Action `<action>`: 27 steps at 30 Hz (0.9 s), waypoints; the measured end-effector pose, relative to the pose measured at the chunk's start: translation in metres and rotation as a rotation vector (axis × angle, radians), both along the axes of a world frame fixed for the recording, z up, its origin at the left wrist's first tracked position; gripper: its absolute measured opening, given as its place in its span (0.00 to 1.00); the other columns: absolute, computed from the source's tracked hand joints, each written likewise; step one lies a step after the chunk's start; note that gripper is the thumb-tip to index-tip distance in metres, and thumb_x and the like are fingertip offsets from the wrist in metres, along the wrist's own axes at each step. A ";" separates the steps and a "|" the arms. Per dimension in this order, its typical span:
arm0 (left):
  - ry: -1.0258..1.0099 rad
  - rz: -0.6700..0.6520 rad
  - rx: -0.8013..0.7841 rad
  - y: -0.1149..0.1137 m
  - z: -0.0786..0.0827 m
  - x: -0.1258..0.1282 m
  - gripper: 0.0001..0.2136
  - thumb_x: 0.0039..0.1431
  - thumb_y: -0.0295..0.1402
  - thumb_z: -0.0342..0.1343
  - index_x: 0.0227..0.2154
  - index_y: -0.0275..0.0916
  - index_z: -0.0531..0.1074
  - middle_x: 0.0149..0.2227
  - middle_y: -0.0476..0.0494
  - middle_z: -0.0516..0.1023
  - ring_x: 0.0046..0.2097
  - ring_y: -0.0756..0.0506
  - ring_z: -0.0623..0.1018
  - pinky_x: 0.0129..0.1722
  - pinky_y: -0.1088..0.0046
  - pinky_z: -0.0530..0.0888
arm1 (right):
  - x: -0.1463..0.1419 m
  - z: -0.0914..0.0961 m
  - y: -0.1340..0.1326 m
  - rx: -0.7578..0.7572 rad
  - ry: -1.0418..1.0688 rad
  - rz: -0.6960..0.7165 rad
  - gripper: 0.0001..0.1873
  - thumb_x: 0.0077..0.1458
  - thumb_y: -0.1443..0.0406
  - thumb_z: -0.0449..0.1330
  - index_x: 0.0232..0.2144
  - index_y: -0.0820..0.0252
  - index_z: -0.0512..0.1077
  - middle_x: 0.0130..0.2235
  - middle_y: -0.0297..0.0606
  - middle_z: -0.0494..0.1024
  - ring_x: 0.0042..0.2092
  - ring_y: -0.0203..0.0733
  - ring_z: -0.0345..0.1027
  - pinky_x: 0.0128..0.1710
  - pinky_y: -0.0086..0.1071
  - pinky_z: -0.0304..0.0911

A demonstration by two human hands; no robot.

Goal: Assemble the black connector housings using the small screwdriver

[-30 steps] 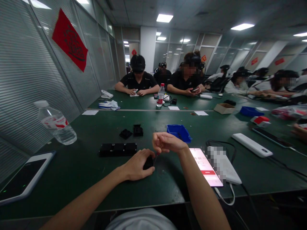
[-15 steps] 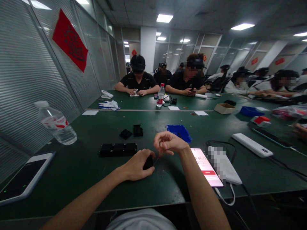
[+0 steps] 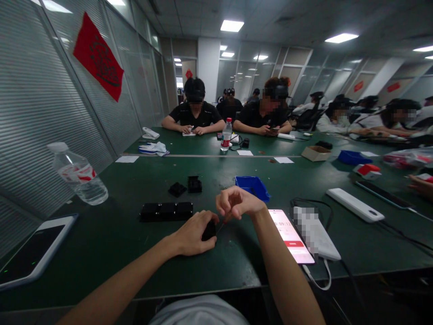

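My left hand (image 3: 194, 234) is wrapped round a small black block (image 3: 209, 231) and holds it on the green table. Most of the block's left side is hidden under my fingers. My right hand (image 3: 238, 203) is raised just to the right, its fingers pinched on a thin screwdriver (image 3: 221, 225) with a bit of red at its handle. The slim shaft slants down towards the block's right side; whether the tip touches it I cannot tell. A row of black blocks (image 3: 166, 211) lies left of my hands, and two black pieces (image 3: 195, 184) lie behind.
A blue tray (image 3: 267, 195) stands behind my right hand. By my right forearm lie a lit phone (image 3: 292, 241), a white power bank (image 3: 320, 234) and cables. At left are a water bottle (image 3: 81, 180) and another phone (image 3: 37, 253). People sit across the table.
My right hand has turned slightly, its fingers shifting round the screwdriver. My left hand and the black block stay in place.
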State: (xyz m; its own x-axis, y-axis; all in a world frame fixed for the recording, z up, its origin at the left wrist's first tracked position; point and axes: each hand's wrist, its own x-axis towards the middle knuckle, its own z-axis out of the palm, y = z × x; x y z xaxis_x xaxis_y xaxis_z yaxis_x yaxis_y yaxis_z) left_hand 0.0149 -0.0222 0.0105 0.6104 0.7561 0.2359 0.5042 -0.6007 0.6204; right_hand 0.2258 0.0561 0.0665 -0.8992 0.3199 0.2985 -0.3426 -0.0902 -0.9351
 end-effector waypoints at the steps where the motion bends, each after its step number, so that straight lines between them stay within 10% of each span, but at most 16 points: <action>1: -0.003 -0.001 0.001 0.000 0.000 0.000 0.17 0.55 0.31 0.59 0.47 0.41 0.66 0.46 0.42 0.75 0.47 0.39 0.75 0.51 0.59 0.72 | 0.000 0.001 0.001 0.021 0.001 -0.005 0.15 0.50 0.61 0.75 0.31 0.67 0.75 0.35 0.37 0.77 0.24 0.26 0.66 0.18 0.17 0.61; 12: -0.002 -0.002 0.004 0.000 0.000 0.000 0.17 0.55 0.30 0.59 0.48 0.41 0.66 0.46 0.42 0.75 0.46 0.39 0.75 0.49 0.58 0.72 | 0.002 -0.005 0.003 -0.026 -0.065 0.008 0.22 0.52 0.57 0.73 0.43 0.62 0.73 0.34 0.39 0.84 0.19 0.27 0.67 0.16 0.18 0.58; 27: 0.003 -0.013 0.011 0.001 -0.003 -0.001 0.18 0.56 0.31 0.59 0.49 0.42 0.65 0.49 0.41 0.74 0.48 0.39 0.75 0.53 0.58 0.72 | -0.004 -0.001 0.000 0.022 0.035 -0.005 0.12 0.60 0.62 0.68 0.33 0.67 0.74 0.39 0.39 0.76 0.24 0.24 0.65 0.18 0.19 0.57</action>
